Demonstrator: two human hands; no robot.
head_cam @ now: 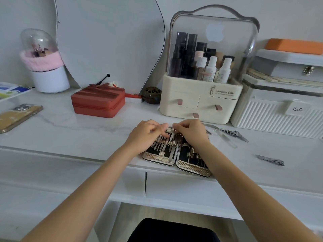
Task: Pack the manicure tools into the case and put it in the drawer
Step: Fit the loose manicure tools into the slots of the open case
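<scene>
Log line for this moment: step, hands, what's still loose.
step: packing | case: open on desk | left hand, right hand: both at its top edge, seating a tool | loose: clippers | drawer: shut

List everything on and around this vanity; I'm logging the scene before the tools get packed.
manicure case: 1, black with woven gold trim, open at desk front edge
loose nail tools: several, silver, desk right of the case
nail clipper: 1, silver, desk far right
cosmetics organiser: 1, cream with clear lid, behind the case
jewellery box: 1, red, centre-left
phone: 1, gold, left edge
brush holder: 1, white with pink trim, back left
mirror: 1, back
ribbed box: 1, white, right
drawer: 1, white, shut, under the case
left hand: on the case's tools
right hand: on the case's tools
</scene>
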